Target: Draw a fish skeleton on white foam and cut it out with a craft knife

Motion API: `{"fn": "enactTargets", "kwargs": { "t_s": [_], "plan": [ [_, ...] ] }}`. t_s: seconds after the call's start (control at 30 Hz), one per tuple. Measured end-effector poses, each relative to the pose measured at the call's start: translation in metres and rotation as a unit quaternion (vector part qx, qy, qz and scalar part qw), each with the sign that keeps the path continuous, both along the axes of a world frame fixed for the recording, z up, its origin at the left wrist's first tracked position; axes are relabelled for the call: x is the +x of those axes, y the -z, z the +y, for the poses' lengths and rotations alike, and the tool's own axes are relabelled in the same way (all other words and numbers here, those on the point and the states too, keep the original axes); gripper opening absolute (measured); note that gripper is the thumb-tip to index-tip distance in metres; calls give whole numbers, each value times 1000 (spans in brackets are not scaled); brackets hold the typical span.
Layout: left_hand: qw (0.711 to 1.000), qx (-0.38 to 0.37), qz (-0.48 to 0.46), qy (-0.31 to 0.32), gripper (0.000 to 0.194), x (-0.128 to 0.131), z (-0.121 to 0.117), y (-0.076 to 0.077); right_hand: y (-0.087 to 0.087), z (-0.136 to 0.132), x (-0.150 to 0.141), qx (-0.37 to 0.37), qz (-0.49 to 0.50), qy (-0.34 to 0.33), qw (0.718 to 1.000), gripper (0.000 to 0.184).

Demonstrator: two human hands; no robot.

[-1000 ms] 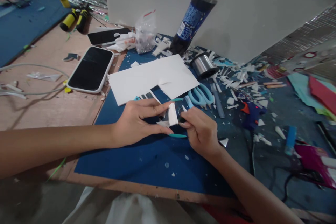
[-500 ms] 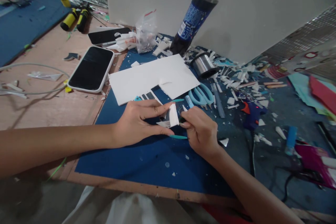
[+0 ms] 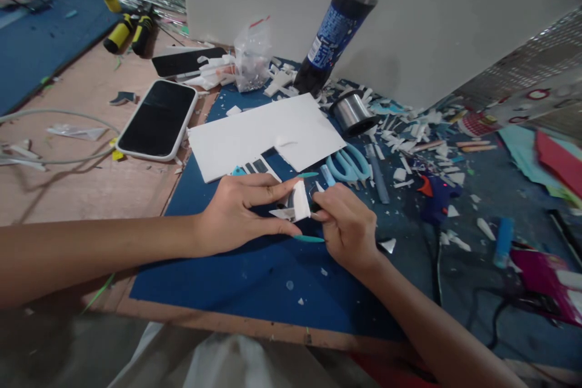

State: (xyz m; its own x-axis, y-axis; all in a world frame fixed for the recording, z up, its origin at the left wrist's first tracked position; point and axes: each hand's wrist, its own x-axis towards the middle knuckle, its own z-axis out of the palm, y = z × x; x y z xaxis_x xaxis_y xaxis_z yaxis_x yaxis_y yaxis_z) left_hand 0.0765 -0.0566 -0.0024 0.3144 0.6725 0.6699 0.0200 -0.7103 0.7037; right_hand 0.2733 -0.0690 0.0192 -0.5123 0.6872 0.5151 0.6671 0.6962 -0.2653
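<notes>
Between the thumb and forefinger of my left hand (image 3: 243, 209) is a small white foam-board piece (image 3: 300, 201) with dark, shiny parts at its left. Long teal nails reach past its upper and lower edges. My right hand (image 3: 348, 224) is closed close against the piece's right side, its fingertips pinched at a small dark thing that I cannot make out. Both hands are above a blue cutting mat (image 3: 254, 282). Just beyond them lies a white board (image 3: 259, 133) with a notch in its near edge, and light-blue-handled scissors (image 3: 348, 163) lie beside it.
A phone (image 3: 157, 118) lies at left, its cable nearby. A dark-drink bottle (image 3: 334, 30) and a wire spool (image 3: 352, 112) stand behind among white scraps (image 3: 409, 127). At right are a blue glue gun (image 3: 439, 199) and a magenta item (image 3: 545, 285). Yellow-black pliers (image 3: 131, 30) lie back left.
Almost nothing differs. Both hands keep their places around the white piece, with only a very slight shift of the fingers.
</notes>
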Motion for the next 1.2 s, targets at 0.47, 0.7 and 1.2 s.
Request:
{"fn": "enactTargets", "kwargs": {
  "t_s": [0.47,0.7,1.2],
  "plan": [
    [1000,-8,9,-5,65,0,-2,-1,-2,0,-2,4,-1,3,1000,24],
    [1000,-5,25,-15,60,0,-3,-2,0,-1,-1,3,-2,13,1000,24],
    [1000,-4,22,-9,59,1,-3,-4,0,-1,-3,25,5,14,1000,18]
  ]
}}
